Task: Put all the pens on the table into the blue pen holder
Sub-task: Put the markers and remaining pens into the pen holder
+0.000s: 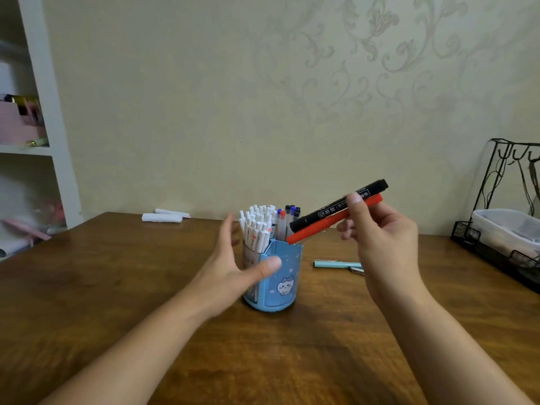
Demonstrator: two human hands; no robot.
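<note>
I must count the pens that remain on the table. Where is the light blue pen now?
In the head view, the light blue pen lies flat on the table, right of the blue pen holder, below the right hand.

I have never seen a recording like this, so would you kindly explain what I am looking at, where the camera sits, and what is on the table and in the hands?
There is no machine here: a person wears a camera on the head, looking forward and down at their own two bare hands. The right hand pinches a black marker and a red marker together, their lower ends just above the blue pen holder. The left hand is open against the holder's side, thumb on its front. The holder already contains many white pens. On the wooden table a light blue pen lies to the holder's right, partly hidden by the right wrist.
</note>
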